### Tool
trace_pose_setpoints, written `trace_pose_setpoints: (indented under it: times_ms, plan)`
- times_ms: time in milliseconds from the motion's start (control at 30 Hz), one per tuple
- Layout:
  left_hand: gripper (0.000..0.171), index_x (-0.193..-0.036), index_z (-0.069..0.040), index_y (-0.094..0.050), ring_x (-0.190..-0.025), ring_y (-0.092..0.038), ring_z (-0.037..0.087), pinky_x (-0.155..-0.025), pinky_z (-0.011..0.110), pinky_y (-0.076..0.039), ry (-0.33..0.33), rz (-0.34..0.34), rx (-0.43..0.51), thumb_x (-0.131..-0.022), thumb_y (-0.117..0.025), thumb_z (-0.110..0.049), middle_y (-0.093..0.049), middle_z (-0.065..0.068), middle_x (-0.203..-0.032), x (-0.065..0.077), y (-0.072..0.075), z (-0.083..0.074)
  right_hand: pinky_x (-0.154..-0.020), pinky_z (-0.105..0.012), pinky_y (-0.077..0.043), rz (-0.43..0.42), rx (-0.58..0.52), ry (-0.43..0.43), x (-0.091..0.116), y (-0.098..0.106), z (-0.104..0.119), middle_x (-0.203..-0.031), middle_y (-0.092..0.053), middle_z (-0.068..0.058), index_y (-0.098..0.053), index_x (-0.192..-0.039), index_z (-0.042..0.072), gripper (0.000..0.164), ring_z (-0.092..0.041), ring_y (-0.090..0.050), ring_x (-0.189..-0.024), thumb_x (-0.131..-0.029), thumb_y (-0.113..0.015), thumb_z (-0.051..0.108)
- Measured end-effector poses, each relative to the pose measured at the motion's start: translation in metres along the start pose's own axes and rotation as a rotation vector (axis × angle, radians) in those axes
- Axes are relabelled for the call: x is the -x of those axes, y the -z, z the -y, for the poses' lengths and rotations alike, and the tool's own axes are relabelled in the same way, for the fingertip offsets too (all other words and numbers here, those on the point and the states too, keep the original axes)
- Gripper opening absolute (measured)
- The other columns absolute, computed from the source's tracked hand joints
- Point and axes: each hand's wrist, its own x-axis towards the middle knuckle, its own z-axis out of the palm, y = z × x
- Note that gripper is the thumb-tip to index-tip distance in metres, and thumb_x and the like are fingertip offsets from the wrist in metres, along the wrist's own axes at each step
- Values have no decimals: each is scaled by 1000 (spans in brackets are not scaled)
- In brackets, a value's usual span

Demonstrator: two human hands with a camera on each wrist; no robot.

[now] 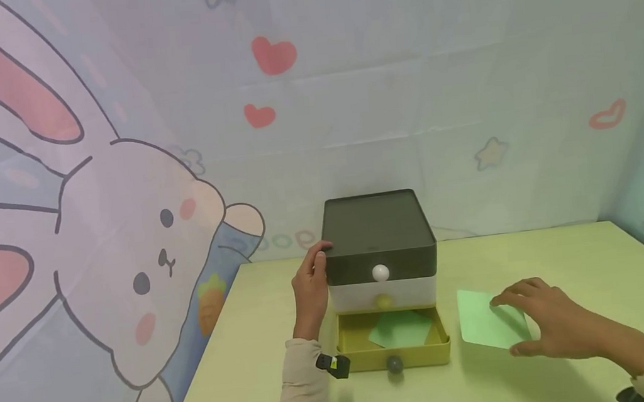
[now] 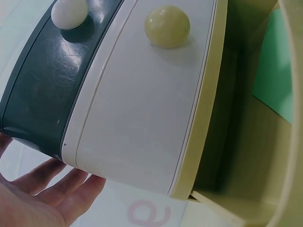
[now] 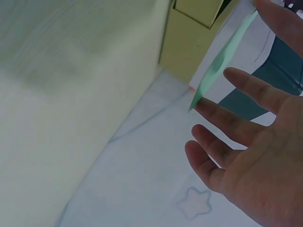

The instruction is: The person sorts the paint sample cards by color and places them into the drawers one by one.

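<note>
A small drawer box (image 1: 378, 222) has a dark green top tier, a white middle tier and a yellow bottom drawer (image 1: 346, 362) pulled out. Inside that drawer lies a light green sheet of paper (image 1: 401, 330), also partly seen in the left wrist view. My left hand (image 1: 311, 290) rests against the box's left side, fingers fairly straight in the left wrist view (image 2: 61, 194). To the right of the drawer, my right hand (image 1: 564, 321) holds another green sheet (image 1: 481, 321) between thumb and fingertips, above the table. The right wrist view shows this sheet (image 3: 220, 61) nearly edge-on.
Each tier has a round knob: white (image 1: 380, 273), yellow (image 1: 383, 301) and dark grey (image 1: 395, 364). The box stands on a pale yellow-green table (image 1: 564, 251). Behind it hangs a cloth backdrop (image 1: 350, 129) printed with a rabbit, hearts and stars.
</note>
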Motion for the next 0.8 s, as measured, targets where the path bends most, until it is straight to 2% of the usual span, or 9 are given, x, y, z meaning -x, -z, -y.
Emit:
trace_pose_setpoints:
  times_ms: [133,267,467,600,800]
  plan:
    - [28,-121,-30,-68,-61,-41,9,-64,27,-39,5,-4,2,-107,-44,-35,-44,-3,-68,0,0,-2,-81,-48,-44,-15,22,44,-3,2,9,-121,-62,2,-63,-121,26,66,-30,-53,-116,-64,-91,46]
    - [29,-122,-30,-68,-61,-41,9,-64,27,-39,4,0,2,-108,-44,-36,-45,-2,-68,1,1,-2,-81,-46,-47,-4,17,88,-7,0,17,-123,-61,2,-62,-122,26,64,-28,-53,-115,-67,-90,46]
    - [29,-121,-29,-69,-60,-41,8,-64,27,-39,-12,-3,-10,-108,-44,-35,-44,-4,-68,2,0,-3,-87,-39,-53,87,-50,114,-15,-5,30,-130,-56,0,-60,-124,27,58,-24,-52,-116,-76,-83,51]
    - [29,-121,-28,-69,-61,-41,9,-65,27,-39,-20,-5,-9,-108,-44,-35,-46,-2,-69,0,-1,-4,-89,-41,-54,153,-97,111,-28,-7,42,-133,-55,-3,-61,-125,24,56,-27,-56,-118,-79,-81,50]
    - [28,-122,-30,-69,-65,-43,12,-70,29,-40,-4,-15,-12,-107,-45,-35,-61,8,-83,1,0,-4,-95,-43,-53,227,-149,134,-50,-16,62,-134,-57,-1,-63,-124,21,56,-26,-61,-119,-79,-82,47]
